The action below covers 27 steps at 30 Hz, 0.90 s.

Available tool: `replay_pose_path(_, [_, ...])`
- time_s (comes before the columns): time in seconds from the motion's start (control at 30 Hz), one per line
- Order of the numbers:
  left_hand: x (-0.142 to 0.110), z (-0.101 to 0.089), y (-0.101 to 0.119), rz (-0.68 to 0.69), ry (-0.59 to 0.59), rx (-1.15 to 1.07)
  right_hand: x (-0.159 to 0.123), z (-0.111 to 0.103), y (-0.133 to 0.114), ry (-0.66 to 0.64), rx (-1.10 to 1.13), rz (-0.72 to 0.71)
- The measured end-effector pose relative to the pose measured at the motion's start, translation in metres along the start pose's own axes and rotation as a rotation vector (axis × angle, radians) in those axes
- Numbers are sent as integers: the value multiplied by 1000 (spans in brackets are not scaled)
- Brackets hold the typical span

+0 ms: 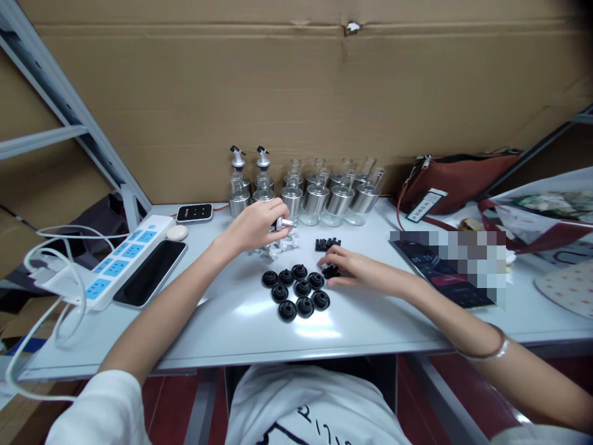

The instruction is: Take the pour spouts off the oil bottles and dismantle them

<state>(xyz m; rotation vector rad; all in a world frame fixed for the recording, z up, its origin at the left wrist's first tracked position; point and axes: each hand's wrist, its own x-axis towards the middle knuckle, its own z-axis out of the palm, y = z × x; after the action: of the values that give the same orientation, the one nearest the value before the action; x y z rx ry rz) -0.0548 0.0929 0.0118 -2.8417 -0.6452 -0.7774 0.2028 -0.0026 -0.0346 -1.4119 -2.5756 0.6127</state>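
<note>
My left hand [259,224] is closed on a small silver pour spout [287,223], with a dark part by the fingertips. Below that hand lies a cluster of loose silver-white spouts [280,246]. My right hand [352,267] reaches over a little pile of small black pieces [330,272], thumb and fingers apart around it; whether it touches them I cannot tell. More small black pieces [328,244] lie in a group just beyond. Several round black stoppers [303,287] sit on the table in front of my hands.
Glass bottles with steel sleeves [316,198] stand in rows at the back; two carry pour spouts [238,159]. At left are a power strip [132,250], a phone [151,273] and a small display device [194,212]. A tablet [430,272] and a brown bag [454,185] are at right.
</note>
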Motion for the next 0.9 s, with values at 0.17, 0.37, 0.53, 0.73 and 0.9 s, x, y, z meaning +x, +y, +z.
replay_pose_path(0.17, [0, 4, 0, 19, -25, 23, -2, 23, -2, 76, -105, -10])
replay_pose_path(0.37, [0, 5, 0, 26, -43, 34, -3, 26, -1, 105, -164, -54])
replay_pose_path(0.53, [0, 5, -1, 28, -58, 44, -3, 29, 1, 125, -161, -76])
replay_pose_path(0.73, [-1, 6, -1, 22, -63, 44, -11, 23, 8, 132, -72, -49])
replay_pose_path(0.9, [-1, 5, -1, 22, -63, 40, -16, 6, 10, 95, 46, -34])
